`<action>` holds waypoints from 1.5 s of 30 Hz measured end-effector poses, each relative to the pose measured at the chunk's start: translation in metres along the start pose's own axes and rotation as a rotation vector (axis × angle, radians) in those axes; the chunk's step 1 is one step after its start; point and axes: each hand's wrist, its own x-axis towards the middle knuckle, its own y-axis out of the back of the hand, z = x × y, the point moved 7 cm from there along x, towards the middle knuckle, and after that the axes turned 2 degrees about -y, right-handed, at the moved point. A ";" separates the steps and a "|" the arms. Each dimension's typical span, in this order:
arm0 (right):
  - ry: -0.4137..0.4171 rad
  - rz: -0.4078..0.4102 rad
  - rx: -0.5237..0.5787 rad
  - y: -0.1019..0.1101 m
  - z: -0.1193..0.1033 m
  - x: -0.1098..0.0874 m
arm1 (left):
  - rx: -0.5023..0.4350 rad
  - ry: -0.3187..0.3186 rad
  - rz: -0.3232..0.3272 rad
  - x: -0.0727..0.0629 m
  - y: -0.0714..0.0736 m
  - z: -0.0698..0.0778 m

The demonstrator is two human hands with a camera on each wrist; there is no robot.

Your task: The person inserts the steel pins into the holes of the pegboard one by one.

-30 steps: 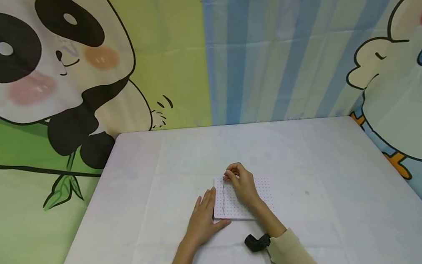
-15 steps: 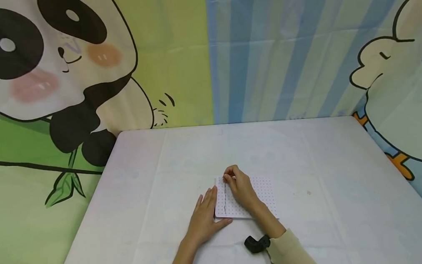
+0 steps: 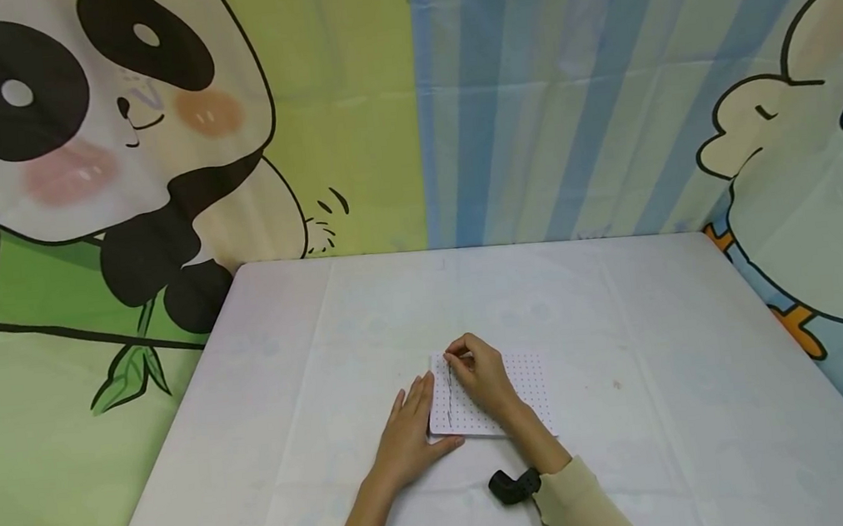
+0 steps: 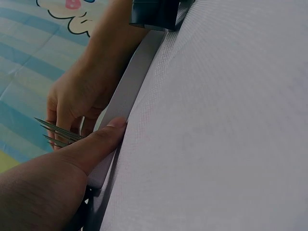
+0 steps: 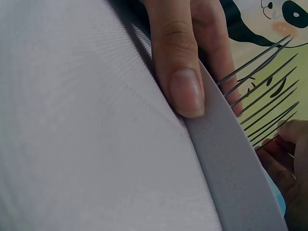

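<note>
A white perforated board (image 3: 526, 392) lies on the table, with several thin metal needles (image 5: 272, 94) standing upright in a row near its left side. My left hand (image 3: 404, 431) lies along the board's left edge, fingers extended; its thumb (image 5: 185, 91) presses the front edge. Over the row's far end, my right hand (image 3: 482, 375) has thumb and index finger pinched together on a needle. In the right wrist view, the fingertips (image 5: 286, 130) of this hand are right at the last needle. The left wrist view shows the needles (image 4: 57, 132) beyond the left thumb, partly covered.
A white cloth covers the table (image 3: 621, 304). Black wrist cameras sit on both arms, the right one (image 3: 515, 485) close over the cloth in front of the board. A printed cartoon backdrop (image 3: 348, 111) hangs behind the table's far edge.
My right hand has shifted slightly lower and nearer over the far end of the needle row. The left hand stays on the board's edge, and the head view has moved a little.
</note>
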 end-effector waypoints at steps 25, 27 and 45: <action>-0.041 -0.030 0.018 0.004 0.005 0.000 | -0.023 -0.040 0.038 -0.002 0.001 0.003; -0.057 -0.033 0.015 0.005 0.006 -0.002 | -0.023 -0.028 0.022 -0.003 -0.001 0.002; -0.276 -0.226 0.204 0.016 -0.002 -0.010 | -0.025 -0.005 0.005 -0.005 0.000 -0.003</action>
